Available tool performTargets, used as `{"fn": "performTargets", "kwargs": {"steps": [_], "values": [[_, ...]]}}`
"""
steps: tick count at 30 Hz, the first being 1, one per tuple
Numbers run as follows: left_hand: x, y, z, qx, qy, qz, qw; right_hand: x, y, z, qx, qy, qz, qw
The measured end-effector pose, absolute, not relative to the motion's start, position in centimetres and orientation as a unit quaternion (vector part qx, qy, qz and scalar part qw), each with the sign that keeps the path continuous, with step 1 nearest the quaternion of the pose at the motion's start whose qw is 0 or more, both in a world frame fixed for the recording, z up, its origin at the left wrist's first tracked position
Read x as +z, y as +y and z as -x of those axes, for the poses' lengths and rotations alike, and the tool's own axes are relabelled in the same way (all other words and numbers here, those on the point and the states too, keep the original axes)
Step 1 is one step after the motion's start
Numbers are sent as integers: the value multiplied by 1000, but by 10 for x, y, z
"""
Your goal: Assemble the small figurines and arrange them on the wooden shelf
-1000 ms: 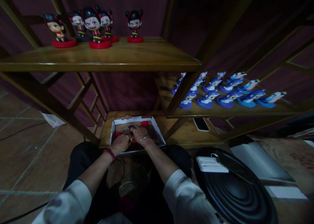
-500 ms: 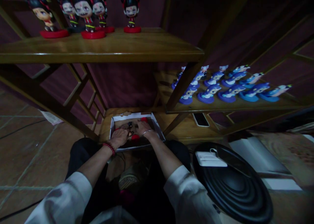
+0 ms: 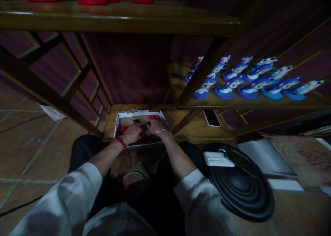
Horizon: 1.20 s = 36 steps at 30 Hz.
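Observation:
Both hands are inside a shallow white cardboard box with a brown bottom, which holds small dark-haired figurines on red bases. My left hand has its fingers curled over a figurine whose red base shows beside the fingertips; the rest of it is hidden. The fingers of my right hand close around another figurine, its dark head visible at the fingertips. Between the hands, toward the back, lies a figurine's dark head. A red base shows left of my left hand.
The box rests on a low wooden shelf with a phone to the right. Blue-based figurines line the right shelf; red-based ones stand above. A white device lies on a round black ridged object.
The view has tilted down, so the upper figurines are mostly cut off. My left hand has moved right over a figurine, uncovering a red base. My right fingers have curled in around a dark-headed figurine.

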State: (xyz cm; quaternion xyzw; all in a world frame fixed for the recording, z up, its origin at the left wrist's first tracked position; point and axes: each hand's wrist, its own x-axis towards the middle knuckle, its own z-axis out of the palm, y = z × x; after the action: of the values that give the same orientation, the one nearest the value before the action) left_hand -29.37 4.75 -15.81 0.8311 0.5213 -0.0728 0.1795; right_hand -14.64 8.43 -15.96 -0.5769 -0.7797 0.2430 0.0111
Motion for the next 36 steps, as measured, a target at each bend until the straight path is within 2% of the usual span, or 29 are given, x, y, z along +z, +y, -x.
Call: {"fn": "performTargets", "kwargs": {"steps": [11,20,28,36], "values": [[-146,45,280,-159,551,-805,154,-158,85,143,264,-772,578,31],[-148,40,281,-75,513,-842,148,-162,84,141,278,-763,579,72],[-154,40,290,-52,565,-799,202,-172,85,141,378,-701,579,177],[-160,45,301,90,636,-716,275,-175,85,146,571,-551,515,326]]}}
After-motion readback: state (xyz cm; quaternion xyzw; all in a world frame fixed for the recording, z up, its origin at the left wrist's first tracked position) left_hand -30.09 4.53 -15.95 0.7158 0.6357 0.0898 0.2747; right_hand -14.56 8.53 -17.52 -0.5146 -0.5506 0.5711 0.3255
